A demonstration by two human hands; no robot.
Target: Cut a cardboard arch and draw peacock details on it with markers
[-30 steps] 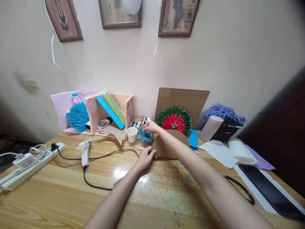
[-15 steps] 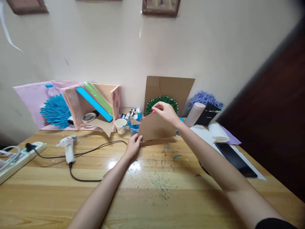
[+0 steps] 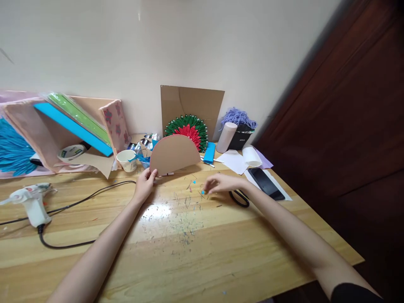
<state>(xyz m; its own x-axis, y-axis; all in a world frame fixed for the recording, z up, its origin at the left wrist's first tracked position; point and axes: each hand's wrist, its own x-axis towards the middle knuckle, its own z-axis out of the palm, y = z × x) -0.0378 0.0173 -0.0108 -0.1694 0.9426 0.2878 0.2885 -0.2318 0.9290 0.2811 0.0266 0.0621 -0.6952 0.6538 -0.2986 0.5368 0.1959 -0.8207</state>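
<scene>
Two hands: left hand (image 3: pixel 144 185) grips unlabelled cardboard semicircle (image 3: pixel 174 154); right hand (image 3: pixel 221 184) hovers loosely curled, empty.

No text, label or number is sharp enough to read.

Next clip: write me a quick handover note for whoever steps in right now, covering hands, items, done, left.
Left hand: grips the lower left edge of the cardboard half-disc, propped upright on the table.
Right hand: fingers low over the table beside a small blue scrap, nothing clearly held.
Scissors lie just right of it.
Done: half-disc cut out.
Left: its brown face is bare.
</scene>
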